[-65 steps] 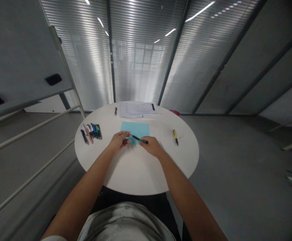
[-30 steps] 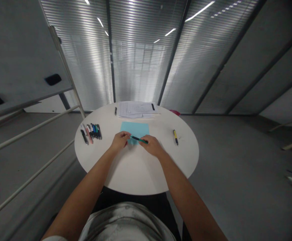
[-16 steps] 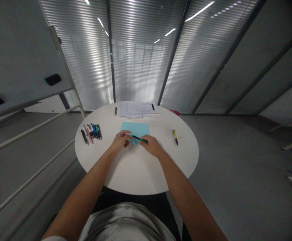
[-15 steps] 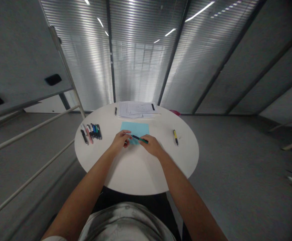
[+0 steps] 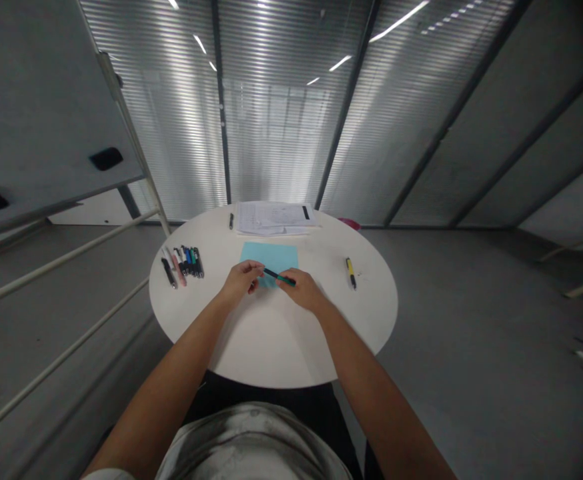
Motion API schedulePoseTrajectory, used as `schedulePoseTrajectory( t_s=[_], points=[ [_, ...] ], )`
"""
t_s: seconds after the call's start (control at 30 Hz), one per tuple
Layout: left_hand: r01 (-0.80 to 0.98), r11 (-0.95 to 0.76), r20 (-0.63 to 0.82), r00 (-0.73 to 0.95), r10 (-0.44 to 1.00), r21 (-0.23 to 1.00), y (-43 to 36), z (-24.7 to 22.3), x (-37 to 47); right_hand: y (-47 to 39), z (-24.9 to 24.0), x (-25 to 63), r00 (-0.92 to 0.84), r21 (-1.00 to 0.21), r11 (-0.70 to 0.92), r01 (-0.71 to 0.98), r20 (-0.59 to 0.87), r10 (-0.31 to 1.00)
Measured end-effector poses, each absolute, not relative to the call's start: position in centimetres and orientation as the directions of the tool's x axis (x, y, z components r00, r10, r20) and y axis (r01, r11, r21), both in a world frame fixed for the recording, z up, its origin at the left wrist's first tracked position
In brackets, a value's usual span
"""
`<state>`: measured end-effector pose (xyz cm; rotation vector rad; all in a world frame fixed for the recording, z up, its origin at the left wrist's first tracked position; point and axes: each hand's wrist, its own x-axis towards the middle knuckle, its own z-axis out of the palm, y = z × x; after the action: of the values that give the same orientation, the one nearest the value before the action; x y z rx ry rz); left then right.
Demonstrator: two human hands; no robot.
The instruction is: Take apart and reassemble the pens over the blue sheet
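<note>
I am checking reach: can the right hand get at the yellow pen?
Probably yes: nothing visible blocks the right hand from the yellow pen, but that hand holds a black-green pen.

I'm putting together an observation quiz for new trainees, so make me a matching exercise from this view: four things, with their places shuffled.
Things
1. Slim green-and-black pen
2. Yellow-and-black pen
3. Stack of white printed papers
4. Light-blue rectangular sheet

Places
A. Near the far edge of the rounded white table
B. Flat, partly covered from view by both the left hand and the right hand
C. Gripped in the right hand
D. Lying toward the table's right side

Right pairs: 1-C, 2-D, 3-A, 4-B
</note>
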<state>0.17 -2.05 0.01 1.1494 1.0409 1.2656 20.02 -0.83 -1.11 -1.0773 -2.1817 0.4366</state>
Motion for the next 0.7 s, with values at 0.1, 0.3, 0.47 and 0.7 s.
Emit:
schedulePoseTrajectory(
  t_s=[0.1, 0.3, 0.47, 0.7],
  points=[
    [-0.145, -0.035, 0.048, 0.088, 0.995, 0.989, -2.14, 0.02, 0.17, -0.83, -1.13, 19.96, -0.442, -0.556, 0.598, 0.577, 0.402, 0.802],
    [-0.175, -0.02, 0.036, 0.088, 0.996, 0.984, -2.35, 0.38, 0.22, -0.9, -1.02, 19.88, -0.448, -0.563, 0.609, 0.559, 0.412, 0.793],
    [-0.163, -0.038, 0.052, 0.082, 0.995, 0.986, -2.19, 0.04, 0.21, -0.93, -1.03, 19.92, -0.458, -0.551, 0.616, 0.563, 0.412, 0.788],
    [-0.14, -0.01, 0.023, 0.093, 0.995, 0.99, -2.07, 0.22, 0.17, -0.7, -1.3, 19.92, -0.452, -0.562, 0.615, 0.553, 0.419, 0.788]
  ],
)
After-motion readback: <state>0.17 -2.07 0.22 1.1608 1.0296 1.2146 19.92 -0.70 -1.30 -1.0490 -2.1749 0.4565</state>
